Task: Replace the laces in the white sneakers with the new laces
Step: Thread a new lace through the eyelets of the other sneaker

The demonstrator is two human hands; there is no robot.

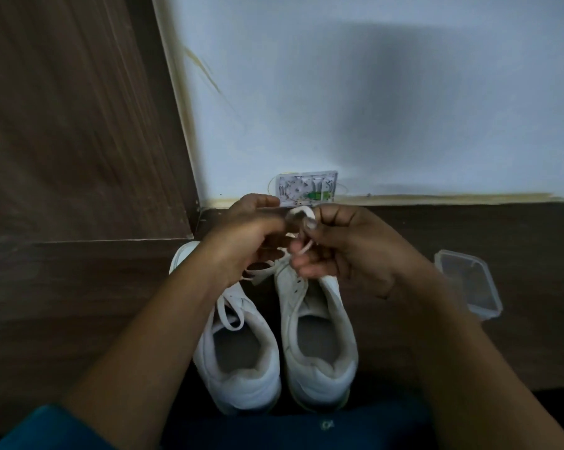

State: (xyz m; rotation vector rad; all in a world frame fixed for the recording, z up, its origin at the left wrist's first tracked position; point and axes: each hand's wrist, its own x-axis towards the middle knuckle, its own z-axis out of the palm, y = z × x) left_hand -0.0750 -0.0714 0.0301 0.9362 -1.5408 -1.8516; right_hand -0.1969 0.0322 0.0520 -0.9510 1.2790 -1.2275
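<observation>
Centre frame, I saw the left hand [251, 237] and right hand [348, 251] both pinching the lace [301, 212] above the right sneaker [319, 352] toe. Risk, I judged: the loop tangling or slipping free and snagging an eyelet. Detail was blurred.

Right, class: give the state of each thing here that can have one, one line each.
Left sneaker: laced, lace loose.
Right sneaker: upper eyelets empty.
Lace: looped, held above the sneakers.
Left hand: grips the lace.
Right hand: pinches the lace.
Plastic box: open, no lid on.
Wall box: cover off, insides showing.
</observation>
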